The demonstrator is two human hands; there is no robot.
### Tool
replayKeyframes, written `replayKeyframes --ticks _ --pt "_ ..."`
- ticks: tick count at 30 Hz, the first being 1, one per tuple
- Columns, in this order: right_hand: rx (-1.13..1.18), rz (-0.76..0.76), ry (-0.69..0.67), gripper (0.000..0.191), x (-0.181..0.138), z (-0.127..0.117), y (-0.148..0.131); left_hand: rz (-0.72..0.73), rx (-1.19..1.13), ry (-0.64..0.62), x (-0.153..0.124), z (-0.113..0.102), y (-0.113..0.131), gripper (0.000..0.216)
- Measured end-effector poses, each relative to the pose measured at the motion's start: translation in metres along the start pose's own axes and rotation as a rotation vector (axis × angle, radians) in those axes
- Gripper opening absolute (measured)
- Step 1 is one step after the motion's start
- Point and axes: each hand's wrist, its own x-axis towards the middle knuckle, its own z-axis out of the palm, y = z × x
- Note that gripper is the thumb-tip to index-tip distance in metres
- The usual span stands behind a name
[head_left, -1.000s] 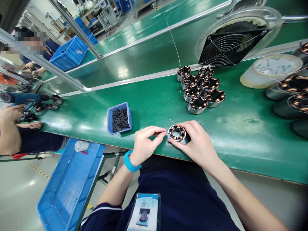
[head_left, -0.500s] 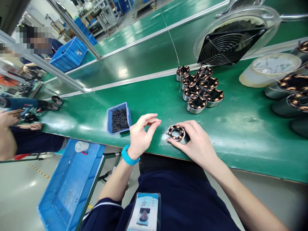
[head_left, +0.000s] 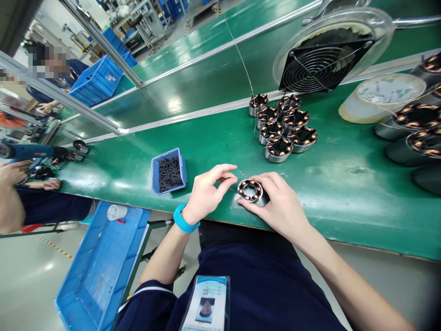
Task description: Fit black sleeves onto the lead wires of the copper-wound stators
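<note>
A small metal motor stator (head_left: 250,190) with copper windings rests on the green bench (head_left: 344,193) near its front edge. My right hand (head_left: 280,202) wraps its right side and steadies it. My left hand (head_left: 210,191), with a blue wristband, hovers just left of the stator, thumb and forefinger pinched on a thin wire that leads to the stator's edge. A small blue tray of dark screws (head_left: 169,171) sits to the left of my left hand.
Several finished stators (head_left: 282,128) cluster further back, with larger ones (head_left: 413,128) at the right edge. A black fan in a clear housing (head_left: 324,59) and a white reel (head_left: 382,99) stand behind. A blue crate (head_left: 99,262) hangs below the bench. A co-worker's hand (head_left: 14,172) holds a tool at left.
My left hand pulled away from the stator and up, then came back close to it with fingers pinched. My right hand stayed on the stator.
</note>
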Motion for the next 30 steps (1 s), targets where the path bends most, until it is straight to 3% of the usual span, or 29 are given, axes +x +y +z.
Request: replayKeyframes --ticks 4,10,14,30 --pt "0.001 0.0 0.001 0.043 0.0 0.0 0.001 -0.064 -0.087 -0.058 0.003 -0.001 -0.007 0.028" --pt "-0.003 0.01 -0.006 0.044 0.0 0.0 0.0 -0.195 -0.295 -0.048 0.015 -0.007 -0.014 0.032" --pt "-0.001 0.009 -0.004 0.044 0.0 0.0 0.0 -0.208 -0.421 -0.018 0.025 -0.005 -0.013 0.032" --pt "-0.005 0.01 -0.005 0.043 0.0 -0.001 0.0 -0.148 -0.33 -0.126 0.031 -0.003 -0.008 0.024"
